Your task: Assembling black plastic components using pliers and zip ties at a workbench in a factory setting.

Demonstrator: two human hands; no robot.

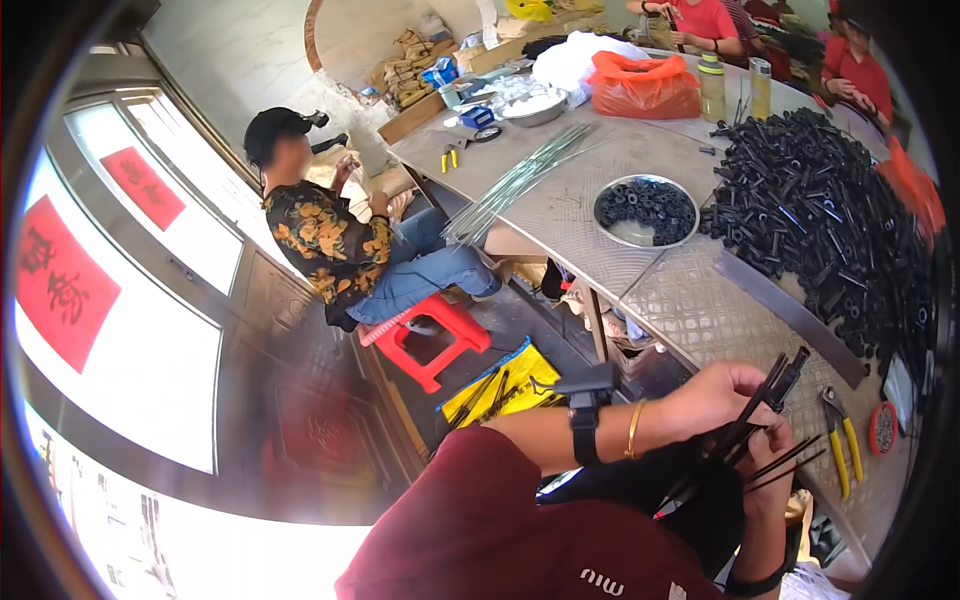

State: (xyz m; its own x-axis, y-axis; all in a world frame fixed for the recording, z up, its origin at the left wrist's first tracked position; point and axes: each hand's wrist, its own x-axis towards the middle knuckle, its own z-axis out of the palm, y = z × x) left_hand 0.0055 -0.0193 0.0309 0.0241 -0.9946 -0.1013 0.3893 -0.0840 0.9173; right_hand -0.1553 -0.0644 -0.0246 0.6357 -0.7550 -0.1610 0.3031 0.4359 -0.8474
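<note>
My left hand (712, 400) is closed round a bundle of thin black rods (742, 432), with a thicker black tubular end standing up past the fingers. Just below it, my right hand (772, 468) is closed on the rods as well, and several thin ones stick out to its right. The fingers partly cover the bundle, so how the rods fit together is hidden. On the table right of my hands lie pliers with yellow handles (848, 455) and a small red dish of little metal parts (883, 430).
A large heap of black tubular parts (810, 230) covers the table's right side, behind a dark metal strip (790, 310). Farther back are a bowl of black rings (647, 210), thin wires (525, 180) and an orange bag (645, 85). A person (330, 220) sits at left on a red stool (430, 335).
</note>
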